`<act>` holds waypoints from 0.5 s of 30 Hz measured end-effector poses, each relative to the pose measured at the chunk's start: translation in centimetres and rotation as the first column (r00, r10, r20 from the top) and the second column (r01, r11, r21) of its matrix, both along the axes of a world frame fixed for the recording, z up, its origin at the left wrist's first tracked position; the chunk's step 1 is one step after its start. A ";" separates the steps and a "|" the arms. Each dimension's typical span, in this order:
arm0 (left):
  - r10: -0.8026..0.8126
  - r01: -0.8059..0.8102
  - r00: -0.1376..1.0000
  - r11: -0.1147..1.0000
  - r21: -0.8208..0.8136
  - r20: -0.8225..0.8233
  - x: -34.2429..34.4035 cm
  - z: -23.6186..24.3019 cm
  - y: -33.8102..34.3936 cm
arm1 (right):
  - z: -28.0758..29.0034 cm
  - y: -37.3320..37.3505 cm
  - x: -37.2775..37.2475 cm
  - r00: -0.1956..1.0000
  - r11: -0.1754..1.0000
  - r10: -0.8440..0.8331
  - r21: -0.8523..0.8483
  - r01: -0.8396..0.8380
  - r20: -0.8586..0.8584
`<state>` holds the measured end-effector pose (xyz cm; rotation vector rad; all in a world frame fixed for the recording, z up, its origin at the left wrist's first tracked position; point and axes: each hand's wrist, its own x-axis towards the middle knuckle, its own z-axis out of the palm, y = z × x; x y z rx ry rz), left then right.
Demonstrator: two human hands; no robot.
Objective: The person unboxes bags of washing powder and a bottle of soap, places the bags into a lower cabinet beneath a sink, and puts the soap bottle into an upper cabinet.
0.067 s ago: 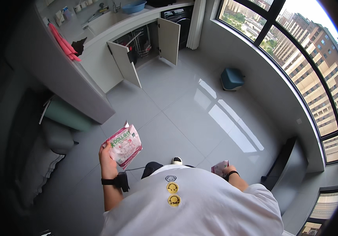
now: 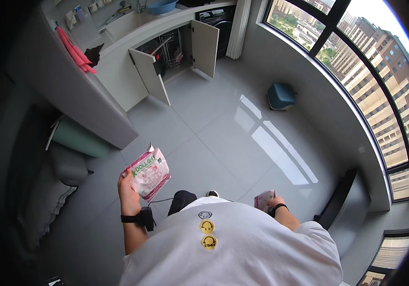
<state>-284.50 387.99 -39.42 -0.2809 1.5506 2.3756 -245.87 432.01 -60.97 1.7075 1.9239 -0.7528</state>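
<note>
View from above a standing person in a white shirt (image 2: 242, 248). The left hand (image 2: 128, 187) is raised in front of the body, forearm bent upward, fingers closed around the lower edge of a pink-and-white packet (image 2: 148, 173) with green lettering, held tilted. The right hand (image 2: 275, 202) is low at the hip, closed on a smaller pink packet (image 2: 264, 200), partly hidden by the shirt. Below lies a glossy grey tiled floor (image 2: 214, 128). Far side: a white counter (image 2: 118, 40) with two open cabinet doors (image 2: 204, 40); a blue stool (image 2: 281, 95) stands near the curved windows (image 2: 357, 62).
</note>
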 end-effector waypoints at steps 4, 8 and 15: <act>0.002 -0.005 0.999 0.997 0.071 0.041 -10.0 -2.3 4.7 | 1.6 8.3 -14.0 0.974 0.997 -0.044 0.046 0.055 -0.222; -0.124 0.119 0.990 0.989 0.084 0.060 -22.8 -3.6 10.9 | 0.7 14.7 -27.1 0.898 0.990 -0.108 0.035 0.136 -0.427; -0.243 0.235 0.966 0.967 0.094 0.089 -41.8 -1.9 26.3 | 6.8 22.5 -46.6 0.339 0.839 -0.524 -0.404 0.365 -0.781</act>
